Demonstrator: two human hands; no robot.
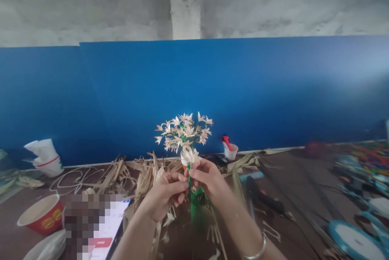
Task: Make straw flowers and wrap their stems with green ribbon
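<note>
Both hands meet at the middle of the table around a pale handmade flower (191, 156) on a green-wrapped stem. My left hand (170, 191) pinches the stem from the left between thumb and fingers. Higher up, just under the petals, my right hand (208, 177) closes on the same stem. Green ribbon-like material (197, 207) hangs below the fingers, partly blurred. Directly behind stands a bouquet of similar cream flowers (184, 132) on green stems, its container mostly hidden by the held flower.
Dry corn husks (117, 177) lie along the back. A red paper bowl (44, 215) and a phone (112, 227) are at left. On the right are a black-handled tool (264, 197), a ribbon spool (354, 239) and a white cup (231, 152). A blue partition (136, 89) stands behind.
</note>
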